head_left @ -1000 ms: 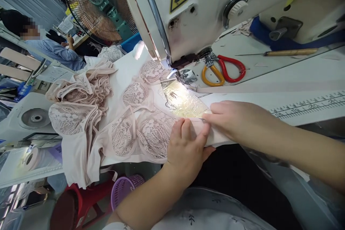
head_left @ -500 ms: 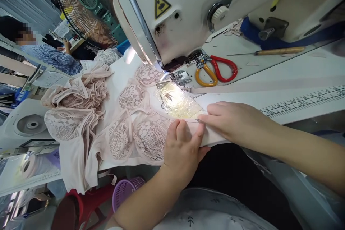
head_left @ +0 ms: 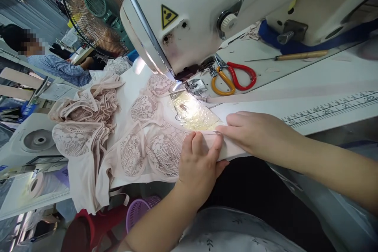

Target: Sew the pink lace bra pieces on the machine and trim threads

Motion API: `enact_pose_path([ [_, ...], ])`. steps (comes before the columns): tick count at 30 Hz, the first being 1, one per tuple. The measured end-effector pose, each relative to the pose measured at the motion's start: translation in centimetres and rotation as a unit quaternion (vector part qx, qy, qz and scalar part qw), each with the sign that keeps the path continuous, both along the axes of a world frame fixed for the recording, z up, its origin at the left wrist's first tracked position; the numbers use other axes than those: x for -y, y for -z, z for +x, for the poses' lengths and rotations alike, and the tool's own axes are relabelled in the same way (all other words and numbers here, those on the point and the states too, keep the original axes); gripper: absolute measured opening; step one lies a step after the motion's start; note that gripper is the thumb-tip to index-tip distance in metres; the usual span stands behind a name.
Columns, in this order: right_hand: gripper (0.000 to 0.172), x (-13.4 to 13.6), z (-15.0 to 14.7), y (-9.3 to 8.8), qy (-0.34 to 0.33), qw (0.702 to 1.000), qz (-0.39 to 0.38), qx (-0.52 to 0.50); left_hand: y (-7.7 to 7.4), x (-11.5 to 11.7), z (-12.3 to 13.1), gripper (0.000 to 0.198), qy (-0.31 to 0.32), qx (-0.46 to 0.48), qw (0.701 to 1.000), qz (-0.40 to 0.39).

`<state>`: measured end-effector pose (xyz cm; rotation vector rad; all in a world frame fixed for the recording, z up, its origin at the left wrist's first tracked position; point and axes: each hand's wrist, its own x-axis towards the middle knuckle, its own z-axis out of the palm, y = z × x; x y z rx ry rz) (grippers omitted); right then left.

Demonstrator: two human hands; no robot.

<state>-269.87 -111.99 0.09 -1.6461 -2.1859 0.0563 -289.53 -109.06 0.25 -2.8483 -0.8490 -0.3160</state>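
A pale pink lace bra [head_left: 167, 151] lies on the white sewing table, its band running to the right under both hands. My left hand [head_left: 199, 161] grips the band near the table's front edge, fingertips on top of the cloth and thumb lower down. Against its index finger, my right hand [head_left: 251, 132] pinches the band's upper edge with closed fingers. A tiny dark tip shows between the hands; its kind is unclear. Just beyond the fingers is a shiny taped patch [head_left: 195, 112], below the lit needle area of the sewing machine [head_left: 189, 12].
Scissors with red and orange handles [head_left: 242, 76] and a wooden-handled awl [head_left: 301, 56] lie by the machine. A pile of bras [head_left: 85, 126] hangs over the left side. Behind are a large fan [head_left: 97, 4] and a person in a striped shirt [head_left: 56, 67]. A purple basket [head_left: 137, 214] stands below.
The view has shifted slightly, so the machine and scissors appear a little farther left. Both hands stay at the same place on the bra's band, with almost no movement.
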Motion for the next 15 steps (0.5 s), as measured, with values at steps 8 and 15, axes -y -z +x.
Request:
enact_pose_path([
  [8,0.020,1.8,2.5,-0.7,0.002,0.999,-0.037,0.033,0.0,0.0,0.0,0.053,0.000,0.000,1.000,-0.005],
  [15,0.036,2.8,3.3,0.5,0.059,0.995,0.006,-0.075,-0.6,0.0,0.6,0.059,0.042,0.012,0.999,0.006],
])
